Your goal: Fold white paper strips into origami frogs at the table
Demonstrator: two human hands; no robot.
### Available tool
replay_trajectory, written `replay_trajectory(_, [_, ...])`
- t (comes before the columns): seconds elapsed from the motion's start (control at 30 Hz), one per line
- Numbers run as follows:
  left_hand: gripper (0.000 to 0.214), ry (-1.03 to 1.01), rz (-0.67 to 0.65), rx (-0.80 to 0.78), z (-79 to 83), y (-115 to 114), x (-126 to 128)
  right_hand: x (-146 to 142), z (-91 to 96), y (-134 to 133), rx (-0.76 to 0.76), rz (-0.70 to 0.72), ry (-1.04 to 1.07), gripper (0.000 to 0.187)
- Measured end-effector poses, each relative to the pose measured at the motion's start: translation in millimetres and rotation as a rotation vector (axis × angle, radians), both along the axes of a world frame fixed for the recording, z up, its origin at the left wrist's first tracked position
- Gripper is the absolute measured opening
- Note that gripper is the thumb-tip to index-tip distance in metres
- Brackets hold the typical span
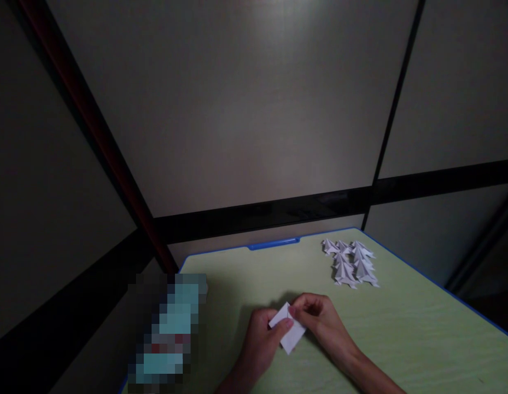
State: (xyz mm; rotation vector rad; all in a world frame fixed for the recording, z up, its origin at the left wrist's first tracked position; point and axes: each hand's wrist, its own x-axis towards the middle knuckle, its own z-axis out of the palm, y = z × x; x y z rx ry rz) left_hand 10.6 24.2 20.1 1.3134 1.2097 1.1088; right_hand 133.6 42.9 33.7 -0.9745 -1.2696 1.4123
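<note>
A small folded white paper (pixel 290 335) lies low over the green table (pixel 421 328), held between both my hands. My left hand (pixel 262 335) pinches its left edge with thumb and fingers closed on it. My right hand (pixel 318 316) grips its upper right part, fingers curled over the fold. Several finished white folded paper figures (pixel 351 264) lie in a cluster at the far right of the table, well apart from my hands.
The table has a blue rim with a blue handle (pixel 273 244) at its far edge. A blurred, pixelated patch (pixel 169 334) covers the table's left side. Pale wall panels with dark strips stand behind.
</note>
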Motion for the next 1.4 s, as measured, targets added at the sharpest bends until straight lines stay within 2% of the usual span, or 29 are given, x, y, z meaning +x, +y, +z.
replay_trajectory(0.43, [0.03, 0.004, -0.082, 0.003, 0.0, 0.1, -1.6, -2.1, -4.7, 1.0, 0.032, -0.007, -0.055, 0.025])
replay_trajectory(0.53, [0.031, 0.003, -0.066, 0.023, -0.1, -0.6, -1.9, -2.8, -4.5, 0.5, 0.03, -0.007, -0.059, 0.026])
replay_trajectory(0.73, [0.03, 0.009, -0.037, 0.049, 2.5, -3.4, -3.0, -3.4, -5.0, -0.2, 0.117, 0.037, -0.066, 0.021])
replay_trajectory(0.93, [0.03, 0.021, -0.018, 0.035, 7.9, -5.3, -0.8, -3.6, -6.2, -4.7, 0.192, 0.135, -0.204, 0.022])
replay_trajectory(1.2, [0.03, -0.011, -0.013, 0.016, 6.0, -4.7, -2.0, -5.0, -8.6, -7.3, 0.206, 0.077, -0.243, 0.029])
replay_trajectory(1.4, [0.03, -0.081, 0.028, 0.052, -1.1, 0.2, -1.8, -6.6, -6.3, -4.9, 0.162, 0.052, -0.16, 0.03])
